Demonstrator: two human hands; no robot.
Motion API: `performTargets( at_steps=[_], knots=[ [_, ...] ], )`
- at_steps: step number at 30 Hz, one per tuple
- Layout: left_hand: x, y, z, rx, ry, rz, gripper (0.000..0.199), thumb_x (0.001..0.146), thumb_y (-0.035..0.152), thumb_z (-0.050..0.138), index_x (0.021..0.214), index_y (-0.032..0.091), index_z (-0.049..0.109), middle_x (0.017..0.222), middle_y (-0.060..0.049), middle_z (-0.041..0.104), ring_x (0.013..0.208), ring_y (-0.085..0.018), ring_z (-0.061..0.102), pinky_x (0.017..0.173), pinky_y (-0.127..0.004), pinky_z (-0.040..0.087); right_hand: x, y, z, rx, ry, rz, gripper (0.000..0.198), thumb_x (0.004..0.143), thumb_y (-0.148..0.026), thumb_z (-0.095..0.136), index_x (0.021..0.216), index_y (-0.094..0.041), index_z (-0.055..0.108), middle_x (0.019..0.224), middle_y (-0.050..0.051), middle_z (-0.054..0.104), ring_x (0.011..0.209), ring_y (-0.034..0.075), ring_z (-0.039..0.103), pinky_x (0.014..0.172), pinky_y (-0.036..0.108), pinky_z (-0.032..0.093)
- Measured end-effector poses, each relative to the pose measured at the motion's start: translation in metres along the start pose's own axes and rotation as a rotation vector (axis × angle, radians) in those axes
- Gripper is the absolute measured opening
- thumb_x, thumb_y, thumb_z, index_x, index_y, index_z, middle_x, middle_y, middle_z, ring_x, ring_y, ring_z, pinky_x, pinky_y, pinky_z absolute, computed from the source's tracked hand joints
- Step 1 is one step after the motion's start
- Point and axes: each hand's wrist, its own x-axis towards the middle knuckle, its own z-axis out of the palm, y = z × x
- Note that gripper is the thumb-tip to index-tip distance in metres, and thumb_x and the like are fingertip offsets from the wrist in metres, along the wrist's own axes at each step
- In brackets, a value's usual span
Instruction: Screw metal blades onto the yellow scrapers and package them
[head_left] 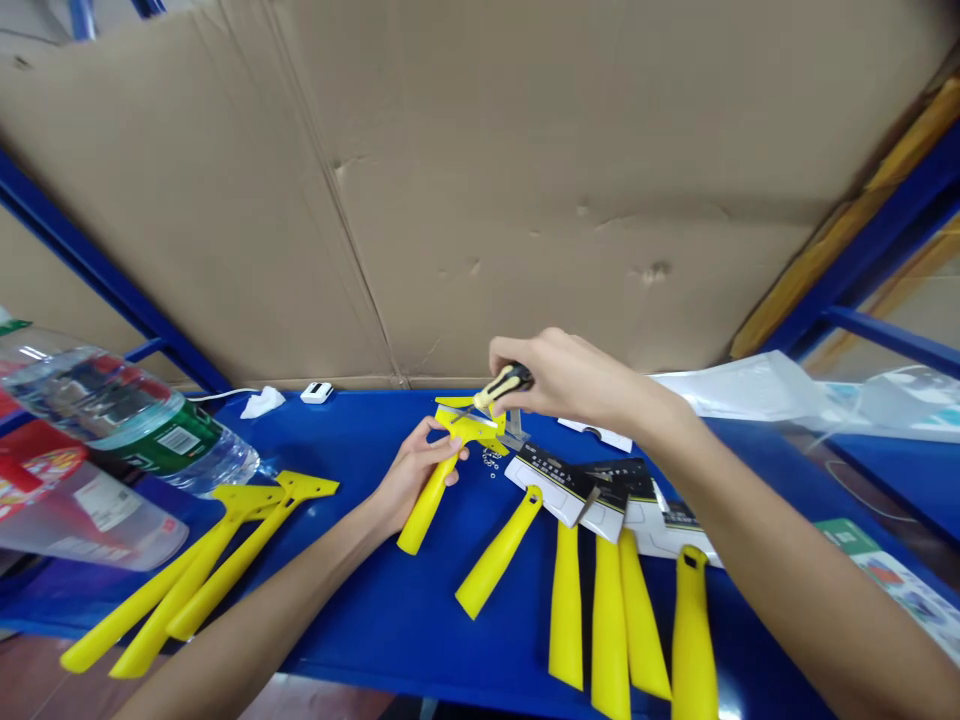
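Yellow plastic long-handled scraper (pixel 439 475): mid blue tabletop (pixel 360 600), left hand (pixel 409 478) clamped round its handle. Right hand (pixel 559 380) grips black-yellow screwdriver (pixel 501 385) over its head. Bare blue surface toward the scraper's near edge.

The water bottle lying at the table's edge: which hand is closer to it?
Left. The left hand, gripping a yellow scraper, is nearer the water bottle; the right hand, holding a screwdriver, is farther away.

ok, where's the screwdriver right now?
Head view, centre: the screwdriver is in the right hand, tip on the yellow scraper held by the left hand.
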Motion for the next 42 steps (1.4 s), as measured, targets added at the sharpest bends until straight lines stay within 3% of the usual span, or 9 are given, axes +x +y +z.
performTargets(
  at_steps=[4, 8, 12, 15, 19, 23, 27, 34, 42],
  knots=[
    [-0.006, 0.014, 0.006, 0.043, -0.013, 0.112, 0.051, 0.080, 0.026, 0.094, 0.112, 0.023, 0.056, 0.096, -0.005, 0.072, 0.074, -0.014, 0.065, 0.055, -0.021, 0.048, -0.010, 0.010, -0.022, -0.153, -0.177, 0.109, 0.019, 0.091, -0.037, 0.077, 0.080, -0.023, 0.071, 0.074, 0.003, 0.066, 0.060, 0.016, 0.050, 0.062, 0.033, 0.028],
    [-0.009, 0.036, 0.017, 0.076, 0.032, 0.250, 0.053, 0.075, 0.024, 0.097, 0.109, 0.022, 0.057, 0.099, -0.005, 0.072, 0.082, -0.017, 0.069, 0.056, -0.023, 0.051, -0.014, 0.050, -0.034, -0.186, -0.279, 0.270, 0.025, 0.095, -0.045, 0.071, 0.101, -0.021, 0.075, 0.088, 0.010, 0.074, 0.070, 0.023, 0.062, 0.062, 0.034, 0.036],
    [-0.007, 0.073, 0.035, 0.070, 0.057, 0.402, 0.053, 0.073, 0.023, 0.097, 0.110, 0.023, 0.059, 0.103, -0.004, 0.072, 0.081, -0.016, 0.070, 0.058, -0.024, 0.053, -0.018, 0.105, -0.037, -0.222, -0.294, 0.507, 0.063, 0.084, -0.063, 0.080, 0.120, -0.011, 0.076, 0.115, 0.022, 0.077, 0.096, 0.035, 0.072, 0.073, 0.040, 0.049],
    [-0.001, 0.103, 0.057, 0.040, 0.001, 0.515, 0.053, 0.074, 0.019, 0.095, 0.113, 0.026, 0.061, 0.110, -0.004, 0.072, 0.085, -0.017, 0.070, 0.060, -0.024, 0.053, -0.018, 0.132, -0.027, -0.211, -0.439, 0.555, 0.054, 0.081, -0.043, 0.088, 0.123, -0.011, 0.078, 0.119, 0.021, 0.079, 0.109, 0.035, 0.075, 0.085, 0.038, 0.054],
    [0.010, 0.129, 0.091, -0.004, -0.085, 0.625, 0.057, 0.075, 0.015, 0.093, 0.122, 0.030, 0.064, 0.113, -0.004, 0.071, 0.087, -0.018, 0.071, 0.059, -0.024, 0.052, -0.013, 0.141, -0.001, -0.233, -0.522, 0.596, 0.064, 0.068, -0.019, 0.093, 0.130, -0.010, 0.077, 0.129, 0.022, 0.078, 0.117, 0.037, 0.076, 0.088, 0.039, 0.057],
    [0.021, 0.138, 0.118, -0.014, -0.153, 0.686, 0.056, 0.077, 0.017, 0.090, 0.126, 0.032, 0.065, 0.117, -0.005, 0.071, 0.090, -0.020, 0.070, 0.060, -0.026, 0.051, -0.005, 0.136, 0.018, -0.276, -0.573, 0.603, 0.054, 0.061, -0.008, 0.092, 0.113, -0.007, 0.082, 0.124, 0.027, 0.079, 0.118, 0.040, 0.076, 0.091, 0.041, 0.058],
    [0.029, 0.138, 0.128, -0.034, -0.173, 0.685, 0.052, 0.077, 0.018, 0.090, 0.121, 0.032, 0.067, 0.116, -0.004, 0.071, 0.089, -0.020, 0.070, 0.059, -0.027, 0.050, -0.001, 0.130, 0.020, -0.280, -0.591, 0.572, 0.048, 0.058, -0.011, 0.095, 0.105, -0.007, 0.083, 0.118, 0.025, 0.081, 0.112, 0.038, 0.079, 0.088, 0.039, 0.058],
    [0.048, 0.138, 0.109, 0.008, -0.166, 0.598, 0.043, 0.077, 0.014, 0.092, 0.108, 0.023, 0.063, 0.109, -0.007, 0.074, 0.087, -0.020, 0.073, 0.056, -0.025, 0.051, -0.007, 0.131, 0.005, -0.202, -0.527, 0.480, 0.047, 0.061, -0.015, 0.093, 0.107, -0.012, 0.081, 0.117, 0.019, 0.081, 0.107, 0.034, 0.077, 0.082, 0.035, 0.053],
    [0.081, 0.126, 0.086, -0.004, -0.026, 0.576, 0.033, 0.085, 0.019, 0.087, 0.104, 0.019, 0.061, 0.121, -0.012, 0.075, 0.096, -0.022, 0.077, 0.067, -0.028, 0.059, -0.015, 0.115, -0.034, -0.046, -0.335, 0.294, 0.017, 0.080, -0.029, 0.080, 0.090, -0.018, 0.073, 0.089, 0.006, 0.078, 0.081, 0.021, 0.067, 0.071, 0.031, 0.043]
  ],
)
